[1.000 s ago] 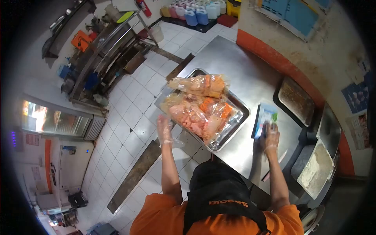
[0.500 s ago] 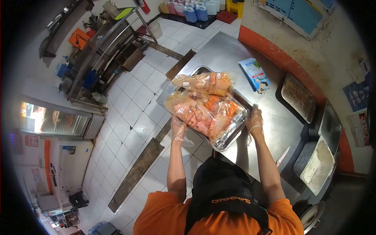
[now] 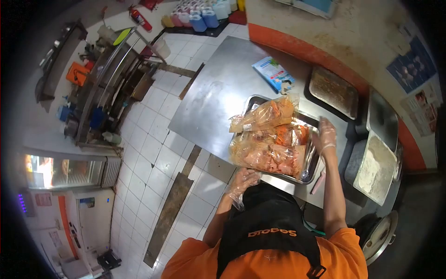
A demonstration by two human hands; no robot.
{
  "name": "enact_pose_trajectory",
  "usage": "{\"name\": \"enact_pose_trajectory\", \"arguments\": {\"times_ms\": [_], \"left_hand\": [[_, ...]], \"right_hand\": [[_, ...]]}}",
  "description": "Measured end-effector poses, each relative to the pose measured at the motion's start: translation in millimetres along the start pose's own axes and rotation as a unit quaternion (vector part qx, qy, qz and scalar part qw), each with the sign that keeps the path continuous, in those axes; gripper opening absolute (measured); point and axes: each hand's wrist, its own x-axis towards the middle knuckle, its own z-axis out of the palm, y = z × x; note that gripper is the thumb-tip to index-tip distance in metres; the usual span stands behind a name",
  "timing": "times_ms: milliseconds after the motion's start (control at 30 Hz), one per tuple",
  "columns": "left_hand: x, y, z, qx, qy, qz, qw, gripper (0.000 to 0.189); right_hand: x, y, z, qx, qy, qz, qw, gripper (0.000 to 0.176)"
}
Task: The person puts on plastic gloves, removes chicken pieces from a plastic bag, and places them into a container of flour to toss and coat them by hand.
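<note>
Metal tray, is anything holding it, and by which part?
Can't tell: right hand at the tray's right rim, left hand by its near edge, grips unclear.

A hand can pass over the broad stretch of counter (image 3: 204, 100) left of the tray (image 3: 312, 162). Bagged meat (image 3: 267, 156) rises above the tray's rim. A blue packet (image 3: 272, 73) stands in the way beyond it; rightward, a pink handle (image 3: 318, 182) and a pan of white powder (image 3: 370, 194) narrow the passage.
</note>
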Motion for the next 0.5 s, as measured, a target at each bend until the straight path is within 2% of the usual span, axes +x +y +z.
{"name": "enact_pose_trajectory", "arguments": {"times_ms": [33, 67, 100, 133, 167, 200, 233, 267, 300, 333, 367, 400, 433, 500], "left_hand": [[3, -1, 2, 0.006, -0.007, -0.001, 1.000, 0.073], [4, 1, 2, -0.035, -0.018, 0.003, 0.999, 0.072], [4, 3, -2, -0.074, -0.027, 0.005, 0.997, 0.071], [11, -4, -14, -0.039, -0.038, 0.007, 0.998, 0.072], [9, 6, -5, -0.031, -0.041, 0.005, 0.999, 0.072], [3, 27, 8, -0.012, 0.026, 0.052, 0.998, 0.073], [-2, 43, 19, 0.008, 0.093, 0.098, 0.991, 0.074], [-1, 51, 27, -0.045, 0.091, 0.154, 0.983, 0.077], [1, 52, 28, -0.037, 0.088, 0.156, 0.983, 0.077], [4, 51, 26, 0.017, 0.118, 0.175, 0.977, 0.077], [9, 51, 23, 0.071, 0.145, 0.195, 0.967, 0.078], [16, 48, 21, 0.081, 0.135, 0.199, 0.967, 0.078], [22, 42, 17, 0.036, 0.158, 0.195, 0.967, 0.078], [24, 44, 17, -0.006, 0.175, 0.195, 0.965, 0.078]], "right_hand": [[-12, -3, -3, 0.063, -0.023, -0.052, 0.996, 0.055], [7, -40, -40, 0.120, -0.308, -0.007, 0.944, 0.062], [-15, -54, -34, 0.187, -0.238, -0.081, 0.950, 0.072], [-30, -70, -40, 0.326, -0.283, -0.077, 0.899, 0.073], [-33, -87, -47, 0.235, -0.337, -0.159, 0.898, 0.078], [-49, -100, -35, 0.113, -0.240, -0.195, 0.944, 0.072], [-45, -105, -33, 0.118, -0.236, -0.193, 0.945, 0.072], [-32, -108, -31, 0.180, -0.208, -0.156, 0.949, 0.066], [-16, -110, -28, 0.239, -0.176, -0.119, 0.947, 0.060], [0, -110, -13, 0.243, -0.168, -0.112, 0.949, 0.060], [18, -110, 12, 0.169, -0.084, -0.175, 0.966, 0.053], [33, -110, 30, 0.087, 0.002, -0.233, 0.969, 0.046], [44, -116, 37, 0.085, 0.013, -0.224, 0.971, 0.046], [61, -126, 47, 0.039, -0.221, -0.259, 0.939, 0.036]]}}
